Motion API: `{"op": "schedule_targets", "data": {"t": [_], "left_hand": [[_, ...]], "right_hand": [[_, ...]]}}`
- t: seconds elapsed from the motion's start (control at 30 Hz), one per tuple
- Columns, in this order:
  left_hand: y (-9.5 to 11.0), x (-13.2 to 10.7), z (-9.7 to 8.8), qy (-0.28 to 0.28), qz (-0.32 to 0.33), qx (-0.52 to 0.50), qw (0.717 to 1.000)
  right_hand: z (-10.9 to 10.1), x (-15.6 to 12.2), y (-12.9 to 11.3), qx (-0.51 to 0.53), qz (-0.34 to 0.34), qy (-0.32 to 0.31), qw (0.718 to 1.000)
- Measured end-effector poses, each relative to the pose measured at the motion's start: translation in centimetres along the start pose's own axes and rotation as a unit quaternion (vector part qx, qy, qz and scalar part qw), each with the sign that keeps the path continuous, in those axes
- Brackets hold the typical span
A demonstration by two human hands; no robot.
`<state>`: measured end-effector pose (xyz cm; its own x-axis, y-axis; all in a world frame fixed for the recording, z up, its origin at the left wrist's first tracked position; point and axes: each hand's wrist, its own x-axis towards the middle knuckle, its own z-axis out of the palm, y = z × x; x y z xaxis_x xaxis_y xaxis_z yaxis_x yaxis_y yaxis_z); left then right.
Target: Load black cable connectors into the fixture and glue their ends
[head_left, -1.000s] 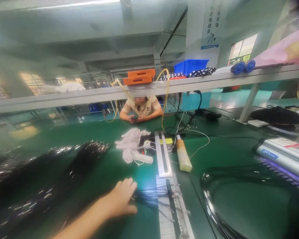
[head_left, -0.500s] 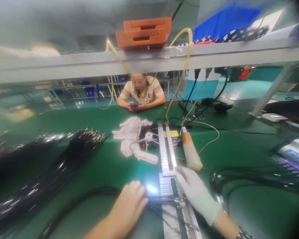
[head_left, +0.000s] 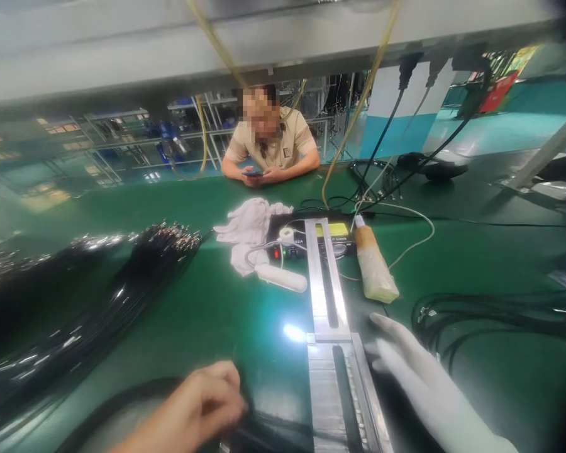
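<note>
In the head view, the cable work looks, as a judgement, partway along: the black cables (head_left: 264, 434) lie low at six o'clock, running from the left hand (head_left: 217, 399) toward the near end of the metal fixture (head_left: 321, 384). Whether they are seated in its slot cannot be told. The big cable bundle (head_left: 136, 296) at eight o'clock and the looped cables (head_left: 471, 314) between three and four lie apart from both hands; which are finished and which are left does not show.

The bare left hand, at seven o'clock, has its fingers curled in and appears closed around the black cables, though blur softens the contact. The gloved right hand (head_left: 415, 371), between four and five o'clock, has its fingers spread and holds nothing visible, just beside the fixture.

The fixture is straight, silvery and flat, with a long dark slot and a ribbed surface. The bundle is glossy and flexible, bristling with shiny ends. Toward the centre, crumpled pale cloth (head_left: 249, 220) lies beside a boxy black unit (head_left: 283, 236) and a smooth, rounded white stick (head_left: 282, 278). Right of the fixture rests a tapered, plastic-wrapped block (head_left: 378, 277), on the smooth green counter (head_left: 453, 251).
</note>
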<state>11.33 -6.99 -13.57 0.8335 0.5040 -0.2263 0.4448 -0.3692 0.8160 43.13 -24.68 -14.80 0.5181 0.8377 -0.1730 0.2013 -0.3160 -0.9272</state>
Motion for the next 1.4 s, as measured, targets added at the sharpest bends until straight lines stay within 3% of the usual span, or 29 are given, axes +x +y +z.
{"op": "schedule_targets", "data": {"t": [0.17,0.23,0.33,0.47,0.57,0.67,0.83,1.4], "left_hand": [[0.3,1.0,-1.9,0.017,0.041,0.197,0.979],[0.8,1.7,-1.8,0.041,0.072,0.26,0.962],[2.2,3.3,0.6,0.074,0.136,0.272,0.95],[3.7,5.9,5.5,0.044,0.226,0.216,0.949],[4.1,7.0,6.9,0.037,0.255,0.177,0.95],[4.6,7.5,5.8,0.022,0.23,0.163,0.959],[5.4,7.9,4.1,0.039,0.251,0.229,0.94],[5.7,8.2,3.9,0.076,0.342,0.297,0.888]], "right_hand": [[0.6,-0.3,1.2,0.055,-0.015,0.071,0.996],[0.9,-0.2,1.0,0.06,-0.023,0.077,0.995],[1.0,0.0,0.8,0.056,-0.031,0.076,0.995],[1.1,-0.1,1.4,0.042,-0.053,0.075,0.995],[1.2,-0.2,1.9,0.032,-0.061,0.056,0.996],[1.2,-0.4,2.0,0.024,-0.057,0.042,0.997],[1.1,-0.5,2.3,0.016,-0.065,0.027,0.997],[0.7,-0.8,0.5,-0.063,-0.15,0.015,0.987]]}}
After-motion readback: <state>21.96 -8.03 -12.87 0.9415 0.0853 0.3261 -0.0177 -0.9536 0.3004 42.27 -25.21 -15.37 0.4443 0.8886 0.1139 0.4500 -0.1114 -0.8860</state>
